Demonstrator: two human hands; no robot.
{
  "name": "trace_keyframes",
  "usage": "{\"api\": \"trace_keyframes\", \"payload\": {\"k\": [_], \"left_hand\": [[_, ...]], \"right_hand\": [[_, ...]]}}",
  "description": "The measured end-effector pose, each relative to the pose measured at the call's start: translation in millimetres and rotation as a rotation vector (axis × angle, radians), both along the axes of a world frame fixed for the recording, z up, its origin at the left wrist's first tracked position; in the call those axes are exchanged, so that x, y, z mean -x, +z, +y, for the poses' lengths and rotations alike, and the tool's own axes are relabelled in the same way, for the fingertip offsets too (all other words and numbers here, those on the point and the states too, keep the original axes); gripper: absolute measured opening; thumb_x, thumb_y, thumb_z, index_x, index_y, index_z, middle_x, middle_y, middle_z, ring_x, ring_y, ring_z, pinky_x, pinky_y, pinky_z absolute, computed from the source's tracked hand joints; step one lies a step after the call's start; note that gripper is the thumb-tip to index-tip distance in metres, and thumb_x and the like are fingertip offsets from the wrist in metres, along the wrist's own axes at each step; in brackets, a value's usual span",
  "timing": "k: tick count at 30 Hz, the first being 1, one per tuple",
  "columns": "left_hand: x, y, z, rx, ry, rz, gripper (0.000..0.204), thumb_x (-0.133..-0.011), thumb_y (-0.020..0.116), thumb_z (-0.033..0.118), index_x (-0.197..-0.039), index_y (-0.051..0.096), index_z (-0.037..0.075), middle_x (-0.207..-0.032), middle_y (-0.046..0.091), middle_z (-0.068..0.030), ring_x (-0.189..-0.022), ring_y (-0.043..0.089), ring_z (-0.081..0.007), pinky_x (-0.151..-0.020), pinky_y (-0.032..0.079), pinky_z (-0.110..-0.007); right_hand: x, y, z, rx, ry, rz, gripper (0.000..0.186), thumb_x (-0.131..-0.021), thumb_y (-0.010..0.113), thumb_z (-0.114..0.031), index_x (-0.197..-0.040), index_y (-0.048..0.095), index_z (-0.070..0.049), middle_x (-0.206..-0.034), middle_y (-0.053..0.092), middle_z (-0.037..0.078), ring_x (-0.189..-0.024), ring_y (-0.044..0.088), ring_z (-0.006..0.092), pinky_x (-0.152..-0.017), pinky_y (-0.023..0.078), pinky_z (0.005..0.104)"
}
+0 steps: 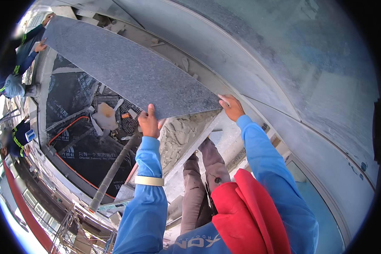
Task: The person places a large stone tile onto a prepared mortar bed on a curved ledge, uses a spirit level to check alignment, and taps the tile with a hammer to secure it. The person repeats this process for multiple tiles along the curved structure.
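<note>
A long grey stone slab [127,70] spans from me to a co-worker at the far left. My left hand [150,122] grips its near left corner, thumb on top and fingers underneath. At the near right corner, my right hand [231,107] pinches the slab's edge. The far end rests in the co-worker's two hands [41,45]. Below the slab's near edge lies a bed of wet grey mortar [178,135], partly covered by the slab. A roll of tape [149,180] sits around my left forearm.
Black membrane sheeting [89,157] lines a recess on the left, holding rubble [106,116], an orange hose [67,127] and a grey pipe [114,171]. A pale glazed wall [275,84] runs along my right. Another person [19,137] stands farther left, above scaffolding [74,224].
</note>
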State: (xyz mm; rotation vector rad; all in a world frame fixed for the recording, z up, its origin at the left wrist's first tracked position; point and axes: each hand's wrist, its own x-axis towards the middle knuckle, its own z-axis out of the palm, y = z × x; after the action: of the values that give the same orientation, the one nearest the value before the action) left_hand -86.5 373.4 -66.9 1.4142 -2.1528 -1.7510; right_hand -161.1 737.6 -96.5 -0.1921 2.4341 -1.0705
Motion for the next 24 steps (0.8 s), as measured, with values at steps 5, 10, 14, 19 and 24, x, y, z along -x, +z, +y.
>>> {"api": "trace_keyframes", "payload": {"k": [5, 10, 14, 19, 24], "left_hand": [[-6.2, -16.2, -5.4, 0.106, -0.069, -0.177, 0.060, -0.098, 0.070, 0.044, -0.079, 0.058, -0.011, -0.069, 0.058, -0.0184, -0.066, 0.053, -0.0223, -0.064, 0.047, -0.046], [-8.7, -24.1, -7.4, 0.066, -0.062, -0.221, 0.058, -0.097, 0.071, 0.045, -0.093, 0.063, -0.012, -0.089, 0.066, -0.0254, -0.084, 0.064, -0.0310, -0.078, 0.051, -0.046], [-9.6, -35.9, -7.7, 0.124, -0.076, -0.259, 0.060, -0.096, 0.072, 0.045, -0.099, 0.064, -0.014, -0.095, 0.069, -0.0270, -0.089, 0.067, -0.0345, -0.082, 0.052, -0.046], [-11.1, -49.8, -9.6, 0.126, -0.057, -0.201, 0.053, -0.097, 0.072, 0.041, -0.085, 0.060, -0.010, -0.080, 0.059, -0.0160, -0.076, 0.054, -0.0231, -0.068, 0.047, -0.042], [-8.4, -45.1, -8.6, 0.113, -0.124, -0.321, 0.063, -0.096, 0.069, 0.051, -0.096, 0.067, -0.013, -0.091, 0.070, -0.0282, -0.085, 0.069, -0.0344, -0.078, 0.053, -0.046]], "right_hand": [[-10.9, -14.5, -18.3, 0.206, -0.167, -0.004, 0.033, -0.106, 0.055, -0.018, -0.133, 0.066, -0.001, -0.132, 0.067, 0.019, -0.124, 0.063, 0.0321, -0.107, 0.046, 0.0373], [-13.9, -21.2, -13.8, 0.210, -0.173, -0.024, 0.033, -0.107, 0.053, -0.017, -0.133, 0.065, -0.001, -0.132, 0.065, 0.018, -0.124, 0.061, 0.0321, -0.108, 0.045, 0.0364], [-13.1, -24.7, -13.3, 0.190, -0.161, -0.019, 0.033, -0.107, 0.053, -0.016, -0.133, 0.065, -0.001, -0.134, 0.064, 0.018, -0.125, 0.059, 0.0328, -0.109, 0.044, 0.0373], [-13.6, -25.1, -11.8, 0.180, -0.141, -0.039, 0.034, -0.107, 0.052, -0.016, -0.135, 0.064, -0.001, -0.137, 0.062, 0.018, -0.128, 0.057, 0.0333, -0.111, 0.043, 0.0385], [-13.5, -27.0, -12.7, 0.118, -0.131, -0.057, 0.037, -0.108, 0.049, -0.018, -0.138, 0.062, -0.001, -0.138, 0.061, 0.019, -0.131, 0.055, 0.0333, -0.113, 0.040, 0.0391]]}}
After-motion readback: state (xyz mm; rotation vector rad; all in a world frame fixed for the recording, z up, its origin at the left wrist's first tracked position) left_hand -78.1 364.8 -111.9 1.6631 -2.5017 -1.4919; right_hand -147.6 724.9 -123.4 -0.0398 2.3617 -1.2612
